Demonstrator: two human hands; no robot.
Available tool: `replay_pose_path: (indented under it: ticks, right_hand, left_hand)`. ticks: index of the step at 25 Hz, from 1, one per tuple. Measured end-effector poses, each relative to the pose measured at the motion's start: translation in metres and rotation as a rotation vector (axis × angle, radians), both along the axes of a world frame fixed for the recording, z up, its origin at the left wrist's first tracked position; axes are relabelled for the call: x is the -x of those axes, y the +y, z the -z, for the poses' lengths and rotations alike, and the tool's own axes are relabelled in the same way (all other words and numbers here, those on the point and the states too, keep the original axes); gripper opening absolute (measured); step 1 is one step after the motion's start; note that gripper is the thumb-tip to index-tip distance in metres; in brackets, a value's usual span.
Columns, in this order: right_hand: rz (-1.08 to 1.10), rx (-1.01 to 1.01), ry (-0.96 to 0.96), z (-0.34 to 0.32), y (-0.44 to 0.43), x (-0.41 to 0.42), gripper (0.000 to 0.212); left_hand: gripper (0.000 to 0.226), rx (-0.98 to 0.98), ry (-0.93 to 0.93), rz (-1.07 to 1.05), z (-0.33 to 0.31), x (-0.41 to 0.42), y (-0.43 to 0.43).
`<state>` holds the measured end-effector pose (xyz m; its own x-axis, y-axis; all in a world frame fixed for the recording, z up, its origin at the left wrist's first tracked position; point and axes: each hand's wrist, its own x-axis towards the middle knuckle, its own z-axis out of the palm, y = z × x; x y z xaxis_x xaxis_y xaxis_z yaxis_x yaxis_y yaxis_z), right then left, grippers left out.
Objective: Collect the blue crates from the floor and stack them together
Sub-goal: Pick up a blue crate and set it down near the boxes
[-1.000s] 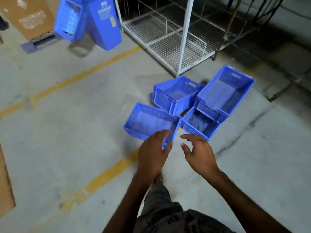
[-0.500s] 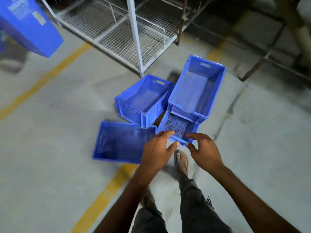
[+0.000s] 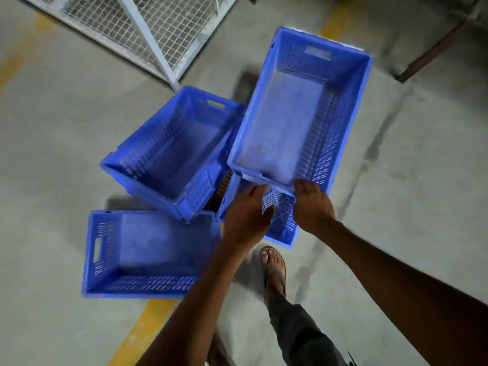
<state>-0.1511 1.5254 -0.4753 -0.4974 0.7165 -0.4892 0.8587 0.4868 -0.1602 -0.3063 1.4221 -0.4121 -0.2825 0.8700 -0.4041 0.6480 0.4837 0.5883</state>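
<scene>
My left hand [image 3: 245, 217] hovers loose-fingered, holding nothing; my right hand [image 3: 313, 207] meets the near rim of the top crate [image 3: 285, 114], upper right, grip unclear. Lifted one-handed, it could slide off the crate beneath [image 3: 284, 208].

The upper crate [image 3: 287, 120] rests partly on a lower crate [image 3: 282, 229] on the concrete floor [image 3: 401, 186]. The left hand [image 3: 247, 216] reaches toward the upper crate's near rim, fingers fairly straight; the right hand [image 3: 313, 207] touches that rim, perhaps gripping

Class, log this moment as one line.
left hand: open, by near rim of top crate | right hand: touching that rim, grip unclear | top crate: propped on lower crate
</scene>
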Motion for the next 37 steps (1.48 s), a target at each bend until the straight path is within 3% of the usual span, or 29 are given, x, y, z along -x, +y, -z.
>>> replay_pose_path:
  ticks: [4, 8, 10, 14, 18, 22, 25, 28, 31, 34, 37]
  right_hand:
    - [-0.011, 0.022, -0.076, 0.062, 0.018, 0.008, 0.056]
    - [0.062, -0.071, -0.006, 0.053, 0.027, 0.006, 0.033]
    - [0.065, -0.063, 0.089, 0.018, 0.034, -0.005, 0.036]
    - [0.100, 0.058, 0.265, -0.077, 0.071, -0.027, 0.043]
    - [0.079, 0.047, 0.320, -0.167, 0.082, -0.041, 0.030]
    - [0.056, -0.017, 0.325, -0.265, 0.045, -0.044, 0.023]
    - [0.102, -0.054, 0.334, -0.354, 0.005, -0.056, 0.025]
    - [0.061, 0.038, 0.184, -0.436, -0.056, -0.074, 0.037]
    - [-0.003, 0.132, 0.240, -0.481, -0.148, -0.070, 0.037]
    - [-0.053, 0.161, 0.511, -0.490, -0.249, -0.021, 0.047]
    - [-0.145, 0.180, 0.694, -0.495, -0.327, 0.042, 0.040]
  left_hand:
    - [0.058, 0.063, -0.002, -0.026, 0.052, 0.006, 0.015]
    - [0.072, 0.132, 0.094, 0.034, 0.074, 0.018, 0.021]
    - [0.082, 0.106, 0.200, 0.076, 0.063, 0.020, 0.025]
    - [0.090, -0.126, 0.515, 0.149, 0.010, 0.024, 0.045]
    - [0.077, -0.267, 0.629, 0.239, -0.074, 0.041, 0.083]
    - [0.045, -0.201, 0.534, 0.351, -0.157, 0.060, 0.092]
    - [0.039, -0.291, 0.242, 0.318, -0.228, 0.063, 0.047]
    - [0.038, -0.407, 0.113, 0.334, -0.299, 0.073, -0.031]
    - [0.036, -0.498, 0.125, 0.229, -0.350, 0.097, -0.137]
    - [0.035, -0.617, 0.294, 0.065, -0.392, 0.109, -0.268]
    - [0.079, -0.493, 0.317, 0.077, -0.415, 0.089, -0.374]
